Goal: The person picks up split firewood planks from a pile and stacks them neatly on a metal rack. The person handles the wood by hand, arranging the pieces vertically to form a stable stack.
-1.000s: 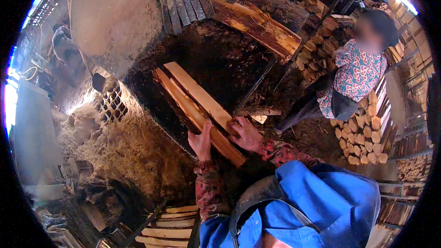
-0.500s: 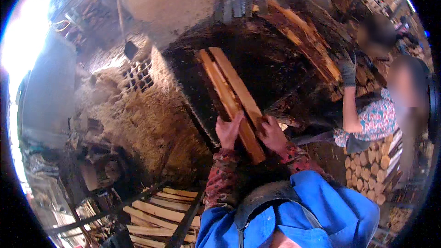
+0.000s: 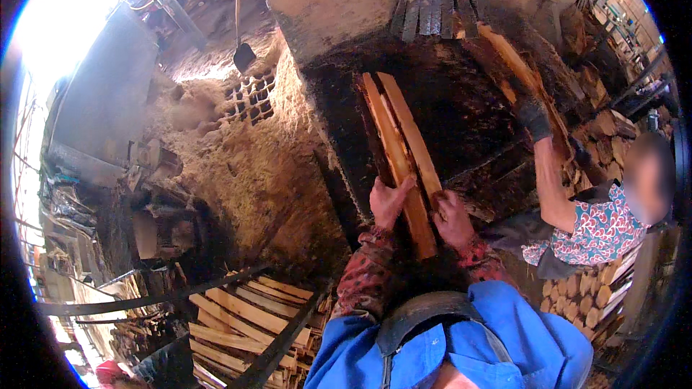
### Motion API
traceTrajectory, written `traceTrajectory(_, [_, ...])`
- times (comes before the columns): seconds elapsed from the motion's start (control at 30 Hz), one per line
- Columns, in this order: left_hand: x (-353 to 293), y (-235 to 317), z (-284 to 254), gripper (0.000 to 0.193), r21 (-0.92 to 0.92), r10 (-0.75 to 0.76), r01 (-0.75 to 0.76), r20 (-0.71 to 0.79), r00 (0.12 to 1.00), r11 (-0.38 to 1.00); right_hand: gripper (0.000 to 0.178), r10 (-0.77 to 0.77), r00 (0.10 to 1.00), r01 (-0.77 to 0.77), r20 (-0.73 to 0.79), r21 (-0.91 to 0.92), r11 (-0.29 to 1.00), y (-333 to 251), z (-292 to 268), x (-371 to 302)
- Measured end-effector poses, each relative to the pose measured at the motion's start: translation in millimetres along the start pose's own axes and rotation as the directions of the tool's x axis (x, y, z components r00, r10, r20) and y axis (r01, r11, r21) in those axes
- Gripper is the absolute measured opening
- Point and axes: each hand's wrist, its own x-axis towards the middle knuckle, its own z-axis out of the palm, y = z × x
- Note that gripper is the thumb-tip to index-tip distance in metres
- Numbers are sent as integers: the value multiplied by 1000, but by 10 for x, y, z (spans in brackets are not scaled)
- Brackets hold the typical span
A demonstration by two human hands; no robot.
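Two long sawn planks lie side by side over a dark work surface (image 3: 335, 101), their far ends pointing away from me. My left hand (image 3: 390, 202) grips the left plank (image 3: 395, 145), its thumb across the top and its fingers along the outer side. Bark-dark edges show on that plank. The right plank (image 3: 416, 130) has a smooth pale face, and my right hand (image 3: 454, 220) is closed on its near end. A narrow gap runs between the two planks. The fingers of my right hand are partly hidden.
At the right a co-worker's gloved hand (image 3: 533, 119) rests on a long rough slab (image 3: 513, 57). Sawdust (image 3: 245, 187) heaps up at the left, near a metal grid (image 3: 251, 98) and a shovel (image 3: 244, 56). Stacked boards (image 3: 249, 317) sit behind dark bars at lower left; cut logs (image 3: 577, 299) at lower right.
My view has turned, so the surroundings sit farther right and lower at the left. Both hands keep hold of the planks. The co-worker's gloved hand has moved farther along the slab.
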Motion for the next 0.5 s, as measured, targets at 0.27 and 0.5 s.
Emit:
traceTrajectory(0.27, [120,-245,95,65,-14,7,-7,-28,1000,1000,39,-32,999,31,10,35,999,58,-96,52])
traceTrajectory(0.5, [-51,182,251,55,-1,-11,11,-55,998,1000,43,21,998,-21,56,-4,1000,157,-230,70])
